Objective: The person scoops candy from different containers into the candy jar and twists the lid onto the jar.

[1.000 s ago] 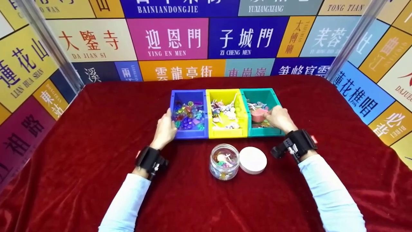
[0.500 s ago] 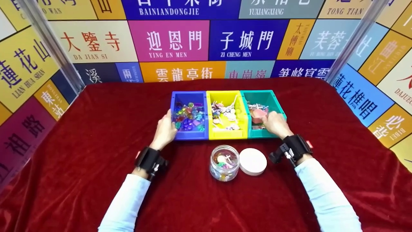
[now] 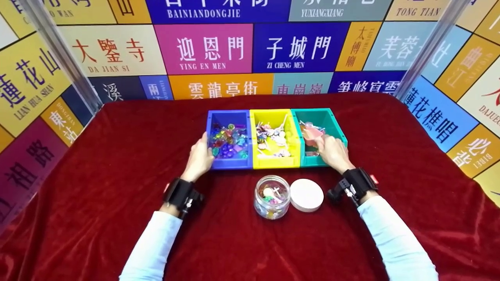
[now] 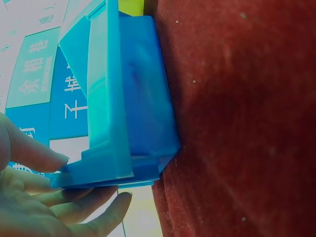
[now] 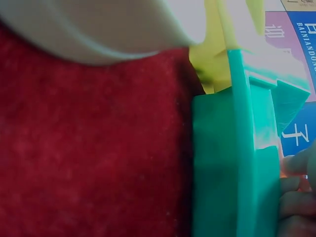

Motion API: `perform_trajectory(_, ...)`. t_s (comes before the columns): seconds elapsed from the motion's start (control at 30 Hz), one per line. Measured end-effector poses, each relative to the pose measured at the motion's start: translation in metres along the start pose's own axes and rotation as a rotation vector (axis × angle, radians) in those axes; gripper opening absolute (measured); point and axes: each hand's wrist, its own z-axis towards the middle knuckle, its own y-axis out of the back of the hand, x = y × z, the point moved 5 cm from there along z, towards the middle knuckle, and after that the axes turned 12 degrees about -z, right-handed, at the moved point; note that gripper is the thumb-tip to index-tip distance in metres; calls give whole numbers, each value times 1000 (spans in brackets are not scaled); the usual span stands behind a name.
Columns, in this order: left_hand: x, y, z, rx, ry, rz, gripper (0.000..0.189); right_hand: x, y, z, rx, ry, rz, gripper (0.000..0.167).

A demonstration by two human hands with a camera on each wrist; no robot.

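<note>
My left hand (image 3: pixel 200 157) grips the left side of the blue bin (image 3: pixel 230 163), with its thumb on one side of the wall and fingers on the other, as the left wrist view shows. Glass-like coloured pieces (image 3: pixel 229 146) lie in that bin. My right hand (image 3: pixel 334 153) holds a pink scoop (image 3: pixel 311 133) inside the green bin (image 3: pixel 339 127), above wrapped candies (image 3: pixel 312 153). In the right wrist view the green bin's wall (image 5: pixel 215 163) hides most of the scoop, and only part of the fingers (image 5: pixel 296 202) shows.
Between the two bins stands a yellow bin (image 3: pixel 276 162) with lollipops (image 3: pixel 279 136). An uncovered clear jar (image 3: pixel 272 208) with mixed sweets is in front, its white lid (image 3: pixel 307 196) beside it. Red cloth (image 3: pixel 117 175) covers the table, and printed panels (image 3: pixel 203 47) rise behind.
My right hand has moved slightly left and toward me within the green bin. The pink scoop has tilted, its bowl now further up and left. My left hand stays on the blue bin.
</note>
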Motion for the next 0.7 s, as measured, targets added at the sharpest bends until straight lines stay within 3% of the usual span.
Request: perform_trajectory(0.7, 1, -1, 1, 30, 29, -12, 53, -12, 12, -16, -88, 56, 147, 29)
